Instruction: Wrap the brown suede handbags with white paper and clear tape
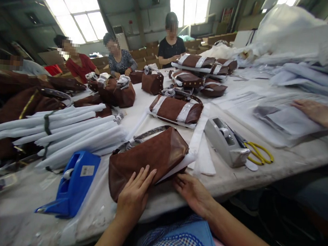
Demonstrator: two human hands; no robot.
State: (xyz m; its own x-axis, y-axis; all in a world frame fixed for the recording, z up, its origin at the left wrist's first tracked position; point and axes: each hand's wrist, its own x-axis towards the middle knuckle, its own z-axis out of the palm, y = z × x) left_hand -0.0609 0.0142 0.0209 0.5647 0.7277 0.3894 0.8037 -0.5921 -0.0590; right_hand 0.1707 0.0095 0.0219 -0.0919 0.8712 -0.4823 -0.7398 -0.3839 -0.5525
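A brown handbag (147, 152) with a wrapped strap lies in front of me near the table's front edge. My left hand (137, 185) rests on its front face with fingers stretched out and close together. At the bag's lower right edge is my right hand (191, 190), its fingers extended and touching the edge; some fingertips are hidden under it. White paper (177, 166) sticks out from beneath the bag's right side. Left of the bag stands a blue tape dispenser (75, 184), and to the right a grey tape dispenser (227, 142) beside yellow-handled scissors (257, 152).
Rolled white paper (74, 126) lies bundled at left. Behind my bag is another brown bag (176, 109) with white bands, then a stack of banded bags (198, 63). A co-worker's hand (311, 109) lies on plastic sleeves (285, 118) at right. Several people work across the table.
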